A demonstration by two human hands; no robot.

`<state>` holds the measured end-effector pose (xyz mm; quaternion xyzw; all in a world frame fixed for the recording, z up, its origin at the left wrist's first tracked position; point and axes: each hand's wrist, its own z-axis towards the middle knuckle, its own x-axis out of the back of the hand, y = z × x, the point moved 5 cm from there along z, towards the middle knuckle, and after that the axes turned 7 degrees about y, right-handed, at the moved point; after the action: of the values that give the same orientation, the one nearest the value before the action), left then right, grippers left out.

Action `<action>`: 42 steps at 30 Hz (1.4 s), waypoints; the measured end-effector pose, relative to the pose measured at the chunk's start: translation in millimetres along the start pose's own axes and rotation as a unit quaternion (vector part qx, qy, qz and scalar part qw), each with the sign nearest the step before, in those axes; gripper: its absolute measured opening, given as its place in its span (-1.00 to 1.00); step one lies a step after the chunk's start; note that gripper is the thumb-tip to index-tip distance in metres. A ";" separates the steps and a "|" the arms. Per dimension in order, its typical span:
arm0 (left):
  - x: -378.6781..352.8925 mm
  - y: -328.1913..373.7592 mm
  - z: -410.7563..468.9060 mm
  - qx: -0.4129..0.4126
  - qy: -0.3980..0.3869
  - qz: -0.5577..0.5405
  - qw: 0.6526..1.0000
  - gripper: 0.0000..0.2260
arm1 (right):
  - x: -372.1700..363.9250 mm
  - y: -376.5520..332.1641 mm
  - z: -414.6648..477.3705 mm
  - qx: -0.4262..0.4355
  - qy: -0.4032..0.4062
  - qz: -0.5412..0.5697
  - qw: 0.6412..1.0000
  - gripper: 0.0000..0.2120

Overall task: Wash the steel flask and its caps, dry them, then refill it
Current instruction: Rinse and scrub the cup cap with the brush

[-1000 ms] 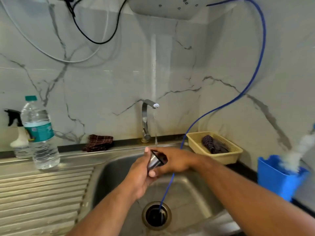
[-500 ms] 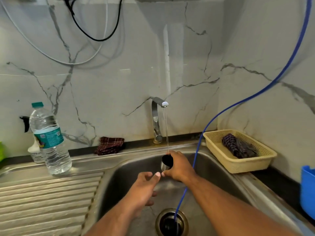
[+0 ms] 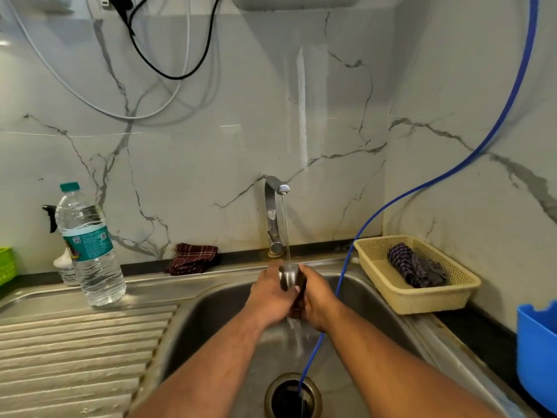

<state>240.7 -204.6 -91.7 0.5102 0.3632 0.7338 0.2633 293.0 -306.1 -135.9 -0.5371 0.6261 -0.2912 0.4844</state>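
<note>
Together left hand, right hand grips clamp one steel cap under one tap.

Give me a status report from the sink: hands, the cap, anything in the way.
Left hand and right hand both grip the steel cap. Cap under the running tap. Blue hose hangs beside the right wrist, not blocking.

The steel flask cap, a small brushed-metal cup with a dark part at its near end, is clasped between the left hand and right hand over the sink, wet under the tap
</note>
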 end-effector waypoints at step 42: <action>-23.6 -57.9 3.9 0.201 -0.039 -0.311 0.928 -0.71 | 22.2 -17.4 -4.4 0.294 0.057 -0.386 0.873 -0.37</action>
<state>253.3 -186.9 -150.4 0.4425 0.6325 0.5063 0.3845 296.8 -332.4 -125.4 -0.5513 0.2813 -0.6554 0.4327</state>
